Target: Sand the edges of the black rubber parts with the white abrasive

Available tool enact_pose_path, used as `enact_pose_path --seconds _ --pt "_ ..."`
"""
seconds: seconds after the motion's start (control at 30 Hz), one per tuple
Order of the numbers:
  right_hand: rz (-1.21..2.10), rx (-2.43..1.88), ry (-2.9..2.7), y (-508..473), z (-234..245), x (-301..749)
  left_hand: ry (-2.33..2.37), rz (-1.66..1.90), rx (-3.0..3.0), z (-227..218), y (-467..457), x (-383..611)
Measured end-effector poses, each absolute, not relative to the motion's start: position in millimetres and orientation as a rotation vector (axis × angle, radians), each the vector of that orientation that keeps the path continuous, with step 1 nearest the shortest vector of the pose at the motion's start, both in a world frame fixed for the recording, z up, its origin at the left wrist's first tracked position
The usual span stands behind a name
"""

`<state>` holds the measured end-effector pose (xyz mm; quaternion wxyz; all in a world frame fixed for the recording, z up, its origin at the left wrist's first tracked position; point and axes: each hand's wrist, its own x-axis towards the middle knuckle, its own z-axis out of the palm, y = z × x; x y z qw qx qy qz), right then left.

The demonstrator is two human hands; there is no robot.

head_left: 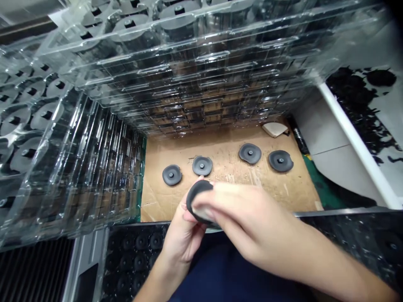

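Both my hands meet over the near edge of a cardboard sheet [226, 142]. My left hand [182, 239] pinches a dark grey round disc [197, 193] from below. My right hand [242, 220] reaches across from the right, blurred, its fingers pressed on the same disc's face. Several more grey discs lie in a row on the cardboard: one disc [171, 175] at the left, a second disc [202, 165] beside it, and a third disc [281, 161] at the right.
Tall stacks of clear plastic trays [189, 71] filled with discs stand at the back and along the left [63, 159]. A black tray [135, 251] sits below at the left. A pile of black scraps [362, 105] lies at the right, beyond a white rail.
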<state>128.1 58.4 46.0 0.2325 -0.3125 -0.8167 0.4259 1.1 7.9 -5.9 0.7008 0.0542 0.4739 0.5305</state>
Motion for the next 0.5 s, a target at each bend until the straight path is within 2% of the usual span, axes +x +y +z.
enact_pose_path --seconds 0.1,0.2,0.3,0.4,0.5 --pt "0.95 -0.823 -2.068 58 41 124 1.034 1.172 0.127 1 11 1" --pt "1.139 -0.756 -2.076 51 40 138 1.041 1.145 0.118 4 12 -1" --pt "1.254 -0.958 -2.159 44 43 160 1.0 1.097 0.137 -1 11 0" --pt "0.901 -1.165 -2.202 46 44 166 0.933 1.09 0.14 -4 9 4" --pt "0.517 -0.868 -2.235 61 40 158 0.929 1.05 0.192 -5 8 6"
